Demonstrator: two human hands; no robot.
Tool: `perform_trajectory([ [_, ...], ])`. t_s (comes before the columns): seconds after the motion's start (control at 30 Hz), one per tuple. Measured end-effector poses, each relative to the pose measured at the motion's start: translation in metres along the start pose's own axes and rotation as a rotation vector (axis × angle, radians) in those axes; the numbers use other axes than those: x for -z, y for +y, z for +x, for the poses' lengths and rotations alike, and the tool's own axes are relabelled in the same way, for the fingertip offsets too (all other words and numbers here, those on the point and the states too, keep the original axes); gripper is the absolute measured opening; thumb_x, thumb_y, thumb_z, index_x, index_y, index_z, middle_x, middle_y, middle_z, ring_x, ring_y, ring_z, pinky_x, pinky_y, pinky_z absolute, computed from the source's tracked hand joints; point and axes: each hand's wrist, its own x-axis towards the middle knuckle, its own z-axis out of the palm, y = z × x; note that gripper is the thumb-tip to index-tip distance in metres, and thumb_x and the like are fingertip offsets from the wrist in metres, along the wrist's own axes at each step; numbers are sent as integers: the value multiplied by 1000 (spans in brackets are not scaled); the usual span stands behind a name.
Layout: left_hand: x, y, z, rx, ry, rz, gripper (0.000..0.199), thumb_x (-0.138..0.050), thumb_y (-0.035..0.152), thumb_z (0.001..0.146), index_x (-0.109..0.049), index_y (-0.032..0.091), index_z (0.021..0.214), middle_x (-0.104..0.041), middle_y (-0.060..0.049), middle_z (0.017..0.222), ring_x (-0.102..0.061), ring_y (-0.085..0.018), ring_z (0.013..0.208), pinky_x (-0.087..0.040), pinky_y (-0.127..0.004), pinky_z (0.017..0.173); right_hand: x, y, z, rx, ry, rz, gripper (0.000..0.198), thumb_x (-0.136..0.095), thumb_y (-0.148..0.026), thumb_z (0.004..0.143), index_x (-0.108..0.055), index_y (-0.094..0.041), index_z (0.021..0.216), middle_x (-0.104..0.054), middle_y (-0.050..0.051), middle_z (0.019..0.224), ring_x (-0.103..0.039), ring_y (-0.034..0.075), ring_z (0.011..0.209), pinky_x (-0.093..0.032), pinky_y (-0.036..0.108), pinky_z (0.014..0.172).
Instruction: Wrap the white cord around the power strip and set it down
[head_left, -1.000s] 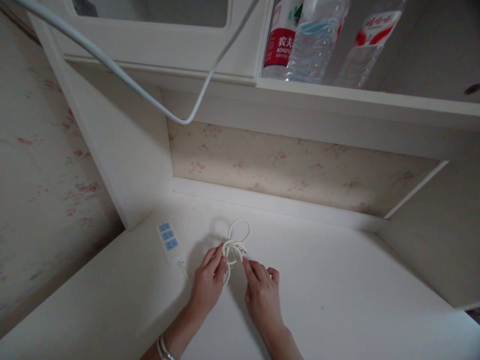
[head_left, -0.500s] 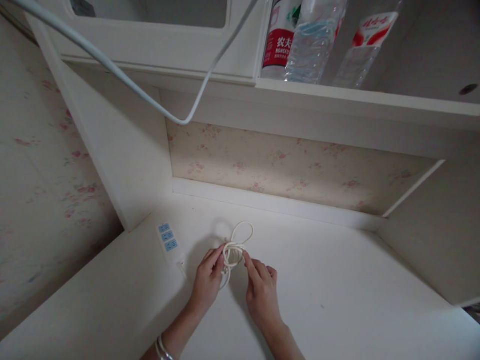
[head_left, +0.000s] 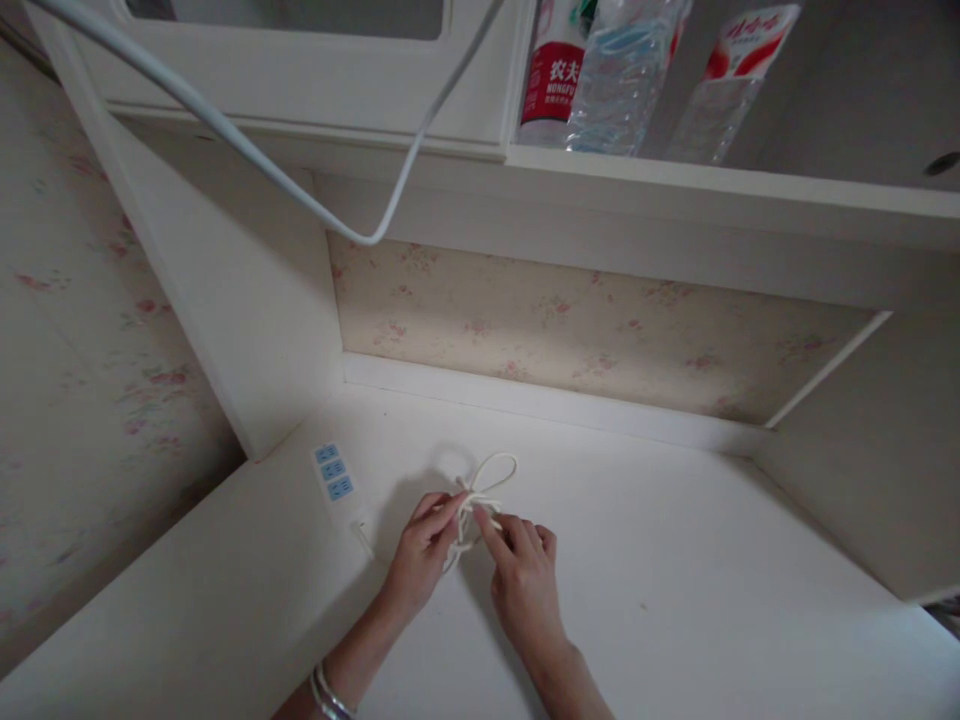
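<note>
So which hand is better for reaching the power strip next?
Probably the left hand: it's nearer the power strip, while the right hand is farther off. Both are at the white cord, though.

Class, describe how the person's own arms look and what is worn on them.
The left grip and right grip are ungloved, five-fingered shapes. No sleeve shows on the left forearm or right forearm. Slim, shiny, silver-coloured round bangles circle the left forearm; the right forearm shows none.
</note>
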Motion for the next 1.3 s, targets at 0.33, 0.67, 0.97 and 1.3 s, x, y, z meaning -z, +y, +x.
perform_trajectory([
  [0.33, -1, 7, 2, 81, 52, 23, 34, -48, 42, 90, -68, 19, 105, -62, -6, 88, -60, -16, 74, -52, -26, 65, -1, 5, 4, 52, 73, 170, 48, -44, -5, 87, -47, -25, 131, -64, 6, 113, -57, 16, 103, -30, 40, 98],
  [0.67, 3, -6, 5, 352, 217, -184, 54, -56, 58, 80, -63, 14, 110, -60, 0, 64, -55, -13, 55, -44, -18, 43, -10, 19, 3, -110, 51, 325, 31, -55, -26, 88, -54, -21, 118, -63, 9, 112, -57, 21, 104, -46, 38, 90],
  [0.97, 2, -2, 2, 160, 94, -111, 35, -48, 44, 89, -65, 20, 107, -56, -4, 92, -57, -12, 63, -45, -19, 44, -9, 14, -1, -207, 243, 437, 28, -61, -27, 86, -55, -23, 113, -66, 7, 105, -59, 20, 100, -50, 35, 85],
  [1.3, 5, 0, 2, 26, -25, 1, 30, -47, 37, 91, -67, 18, 105, -57, -6, 92, -59, -13, 70, -51, -23, 58, -11, 12, 0, -7, 287, 440, 27, -65, -15, 83, -63, -25, 107, -70, 4, 105, -61, 19, 96, -50, 38, 86],
])
